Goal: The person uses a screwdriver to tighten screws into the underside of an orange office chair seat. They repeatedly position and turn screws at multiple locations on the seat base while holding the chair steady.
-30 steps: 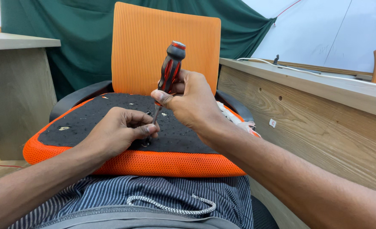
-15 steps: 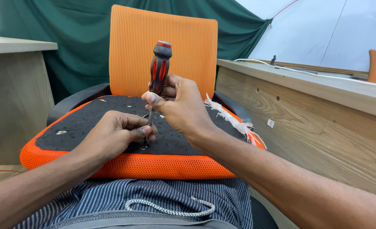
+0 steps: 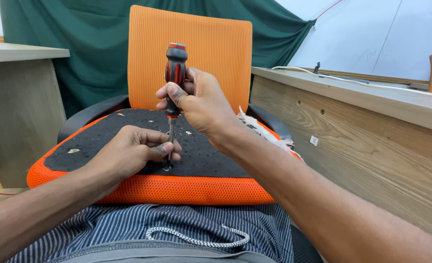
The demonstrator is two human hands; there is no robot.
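We hold a screwdriver (image 3: 175, 78) upright in our right hand (image 3: 201, 104), the fingers curled tight around the lower part of its red and black handle, thumb pressed against the side. The metal shaft runs straight down from below those fingers to a screw (image 3: 167, 168) set in the black underside of the seat (image 3: 104, 141). Our left hand (image 3: 128, 153) rests on that black surface, its thumb and forefinger pinching the shaft just above the tip, the other fingers folded under. The screw lies right beneath the left fingertips, touching the tip as far as we can tell. Beyond our right knuckles stands the orange chair back (image 3: 211, 53). The orange mesh edge (image 3: 177, 190) of the seat runs just below our left wrist, above our striped trousers (image 3: 177, 226).
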